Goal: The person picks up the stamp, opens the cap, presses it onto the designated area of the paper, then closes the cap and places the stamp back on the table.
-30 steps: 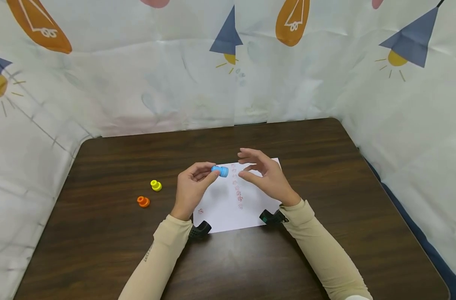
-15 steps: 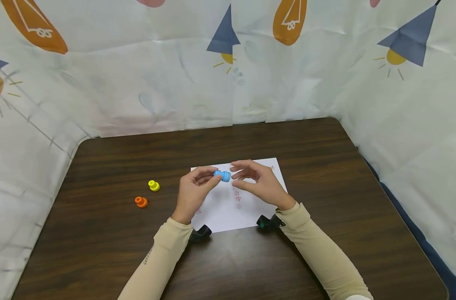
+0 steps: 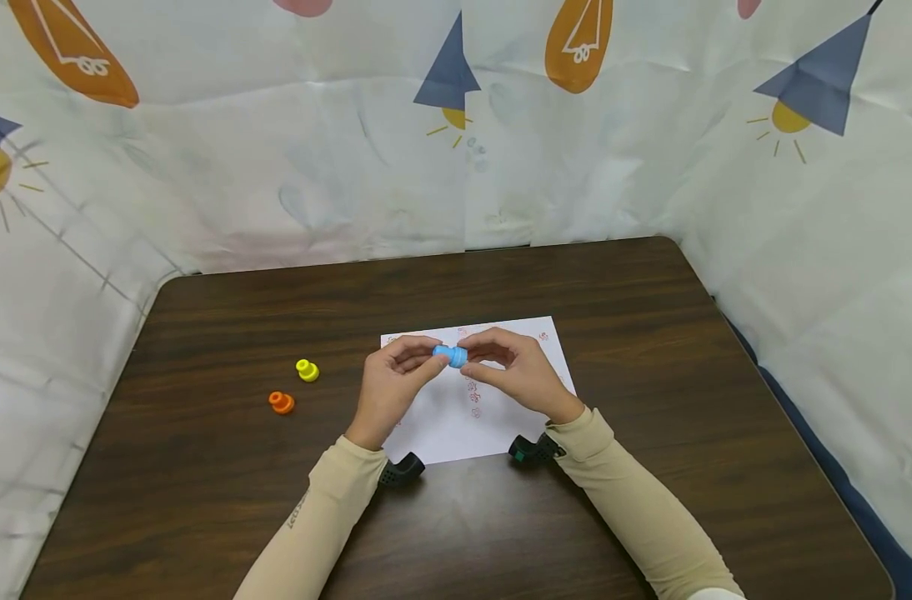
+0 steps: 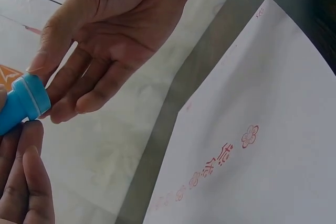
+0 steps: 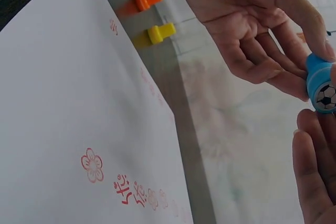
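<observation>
A small light-blue toy stamp [image 3: 450, 357] is up over the paper, lying sideways between both hands. My left hand [image 3: 392, 383] pinches its narrower handle end with thumb and fingers. At the wider end, the thumb and fingertips of my right hand [image 3: 519, 373] grip the stamp. A football picture marks one end of the blue stamp [image 5: 321, 85] in the right wrist view. Beneath lies a white sheet of paper [image 3: 444, 437] with red flower and character prints, such as the flower print [image 4: 250, 136] in the left wrist view.
To the left of the paper, a yellow stamp [image 3: 308, 371] and an orange stamp [image 3: 281, 402] stand on the dark wooden table [image 3: 201, 467]. A white patterned curtain [image 3: 313, 167] encloses the table's back and sides. Black wrist cameras [image 3: 401, 470] hang under both wrists.
My right hand has moved left and down to the blue stamp and its fingers have closed on the wide end. The left hand has shifted slightly right with the stamp.
</observation>
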Motion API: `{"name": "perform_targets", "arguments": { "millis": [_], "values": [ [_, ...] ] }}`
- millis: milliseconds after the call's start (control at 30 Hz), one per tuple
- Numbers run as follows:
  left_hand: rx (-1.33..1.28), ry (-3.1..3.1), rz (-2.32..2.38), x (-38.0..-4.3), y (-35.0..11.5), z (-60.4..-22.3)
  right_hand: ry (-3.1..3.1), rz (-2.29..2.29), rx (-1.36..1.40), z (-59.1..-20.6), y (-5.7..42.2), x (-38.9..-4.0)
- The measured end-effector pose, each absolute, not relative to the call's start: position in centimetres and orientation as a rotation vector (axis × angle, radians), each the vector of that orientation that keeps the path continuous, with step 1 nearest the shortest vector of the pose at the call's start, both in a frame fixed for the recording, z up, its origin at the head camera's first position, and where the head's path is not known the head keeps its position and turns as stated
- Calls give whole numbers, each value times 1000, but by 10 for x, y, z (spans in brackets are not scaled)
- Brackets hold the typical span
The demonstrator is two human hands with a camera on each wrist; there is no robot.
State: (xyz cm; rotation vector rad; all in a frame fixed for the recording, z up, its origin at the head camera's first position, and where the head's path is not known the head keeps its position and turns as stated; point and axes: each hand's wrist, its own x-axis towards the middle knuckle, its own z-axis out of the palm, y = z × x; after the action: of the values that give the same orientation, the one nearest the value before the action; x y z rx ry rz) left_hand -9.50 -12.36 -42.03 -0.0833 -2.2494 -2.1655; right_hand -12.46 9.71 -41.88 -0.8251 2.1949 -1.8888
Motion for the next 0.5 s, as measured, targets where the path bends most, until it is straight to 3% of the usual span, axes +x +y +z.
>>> {"name": "perform_targets", "arguments": {
  "millis": [500],
  "values": [
    [-112, -2214, -2220, -94, -122, -420, 2154, -1948, -804, -418, 98, -123]
  ]
}}
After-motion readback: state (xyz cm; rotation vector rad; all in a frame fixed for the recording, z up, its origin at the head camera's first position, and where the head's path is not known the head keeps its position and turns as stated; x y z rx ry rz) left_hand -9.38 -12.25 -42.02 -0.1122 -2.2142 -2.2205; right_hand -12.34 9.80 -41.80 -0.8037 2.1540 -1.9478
